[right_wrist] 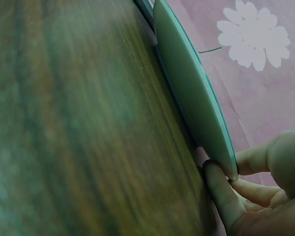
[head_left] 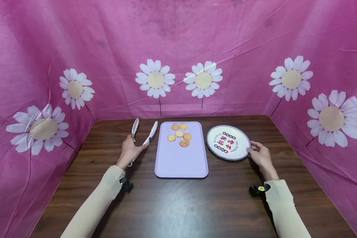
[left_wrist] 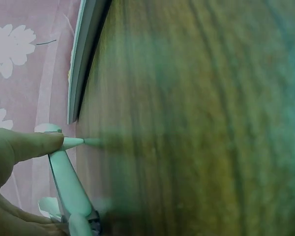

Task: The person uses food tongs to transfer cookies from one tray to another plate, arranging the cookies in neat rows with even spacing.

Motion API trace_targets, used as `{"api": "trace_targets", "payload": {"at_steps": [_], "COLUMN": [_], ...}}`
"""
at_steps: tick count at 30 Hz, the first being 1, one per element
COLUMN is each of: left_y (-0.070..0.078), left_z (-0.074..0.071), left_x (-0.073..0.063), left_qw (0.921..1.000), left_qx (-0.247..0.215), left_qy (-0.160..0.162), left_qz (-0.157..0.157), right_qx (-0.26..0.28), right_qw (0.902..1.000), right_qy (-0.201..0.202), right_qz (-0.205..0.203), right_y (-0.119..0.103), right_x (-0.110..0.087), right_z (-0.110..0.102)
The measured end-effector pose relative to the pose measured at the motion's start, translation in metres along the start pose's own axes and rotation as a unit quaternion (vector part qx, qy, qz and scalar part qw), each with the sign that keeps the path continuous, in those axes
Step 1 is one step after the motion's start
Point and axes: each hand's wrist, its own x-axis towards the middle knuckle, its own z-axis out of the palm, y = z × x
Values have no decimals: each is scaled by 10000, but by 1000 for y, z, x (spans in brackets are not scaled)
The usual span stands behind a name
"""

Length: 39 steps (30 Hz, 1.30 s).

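My left hand (head_left: 130,150) grips a pair of white-tipped tongs (head_left: 152,133) left of the tray; their two arms stand spread apart. In the left wrist view the thumb lies against one arm of the tongs (left_wrist: 71,184). At the right, my right hand (head_left: 260,154) pinches the rim of a round white plate (head_left: 241,142) with a dark edge and red printed characters. The right wrist view has the thumb and fingers on either side of the plate's rim (right_wrist: 196,93). Between the hands lies a lilac tray (head_left: 181,165) bearing several cookies (head_left: 179,134) toward its far end.
A dark wood table (head_left: 220,205) carries everything. Pink cloth (head_left: 178,33) printed with white daisies rises behind the table and along both sides. Dark wrist cameras (head_left: 126,184) are strapped at both cream sleeves.
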Motion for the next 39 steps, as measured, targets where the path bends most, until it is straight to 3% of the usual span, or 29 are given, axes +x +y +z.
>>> {"api": "trace_targets", "payload": {"at_steps": [11, 16, 23, 30, 39], "left_y": [-13, -15, -8, -4, 4], "left_z": [-5, -8, -13, -16, -22], "left_x": [6, 3, -2, -1, -4], "left_qw": [9981, 9964, 9923, 9820, 9735], "left_qx": [-5, 104, 279, 529, 482], "left_qy": [419, 480, 353, 319, -116], "left_qz": [444, 687, 1156, 1783, 2233], "right_qx": [-84, -145, -80, -135, -14], "right_qw": [9998, 9998, 9999, 9998, 9999], "right_qy": [-20, -41, -24, 17, 4], "right_qz": [-167, -113, -97, -114, -100], "right_y": [-6, -4, 0, 0, 1], "right_x": [2, 1, -1, 0, 2], "right_z": [0, 2, 2, 1, 3]}}
